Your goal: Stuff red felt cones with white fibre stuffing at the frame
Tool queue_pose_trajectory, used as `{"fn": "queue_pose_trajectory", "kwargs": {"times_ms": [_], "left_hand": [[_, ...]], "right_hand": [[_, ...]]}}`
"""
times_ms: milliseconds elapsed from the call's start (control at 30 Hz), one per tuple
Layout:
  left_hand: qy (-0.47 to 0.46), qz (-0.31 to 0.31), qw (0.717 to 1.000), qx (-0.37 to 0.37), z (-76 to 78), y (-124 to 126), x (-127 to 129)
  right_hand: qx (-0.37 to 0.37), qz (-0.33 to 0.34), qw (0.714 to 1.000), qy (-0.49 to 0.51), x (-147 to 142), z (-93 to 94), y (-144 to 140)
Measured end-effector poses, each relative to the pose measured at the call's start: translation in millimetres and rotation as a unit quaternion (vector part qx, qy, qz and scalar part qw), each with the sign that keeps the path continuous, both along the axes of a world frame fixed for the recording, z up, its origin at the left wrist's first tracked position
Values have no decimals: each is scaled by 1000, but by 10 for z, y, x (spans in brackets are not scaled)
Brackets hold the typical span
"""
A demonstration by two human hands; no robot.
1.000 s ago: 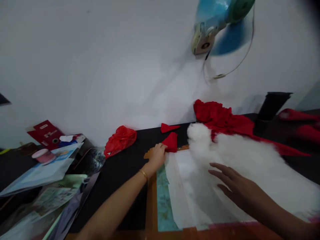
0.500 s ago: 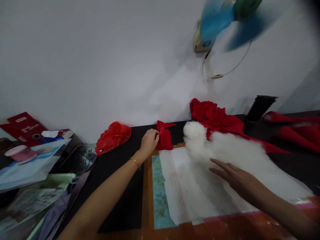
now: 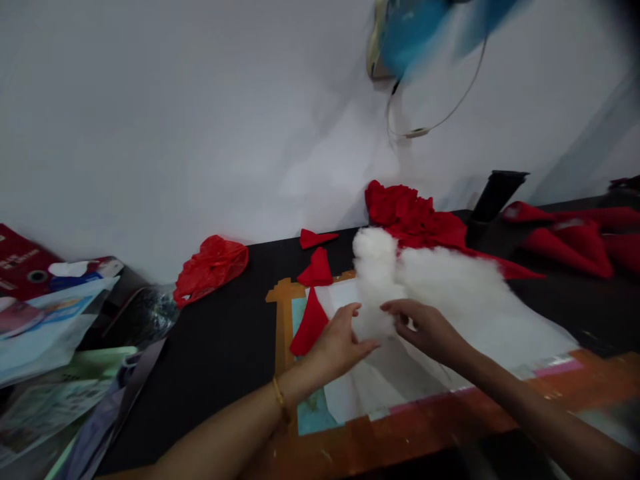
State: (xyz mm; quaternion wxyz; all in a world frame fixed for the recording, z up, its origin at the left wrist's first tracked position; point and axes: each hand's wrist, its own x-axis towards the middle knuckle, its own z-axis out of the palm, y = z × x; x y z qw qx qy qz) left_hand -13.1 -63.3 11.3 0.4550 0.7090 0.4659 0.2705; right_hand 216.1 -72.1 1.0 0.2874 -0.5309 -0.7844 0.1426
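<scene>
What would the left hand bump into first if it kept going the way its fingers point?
Probably the white stuffing: the left hand points right and slightly away, fingertips already at its near edge, with the right hand just beyond. Depth is hard to judge.

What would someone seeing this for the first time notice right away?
Probably the big mound of white stuffing on the white sheet mid-table, with the left hand and right hand meeting at its near edge. Next, the red: a heap of red fabric against the wall, and small red cloth pieces left of the fluff. A blurred blue fan hangs above.
</scene>
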Motion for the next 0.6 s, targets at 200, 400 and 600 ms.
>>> {"fn": "queue_pose_trajectory", "kwargs": {"times_ms": [200,400,600], "left_hand": [[-223,49,950,-211,-220,146,299],[-169,80,967,-175,-221,171,166],[-118,78,978,-153,-155,135,37]], "right_hand": [[-42,57,996,58,-218,-81,-1],[-44,52,998,-6,-76,-263,66],[-5,39,999,-36,-26,-191,141]]}}
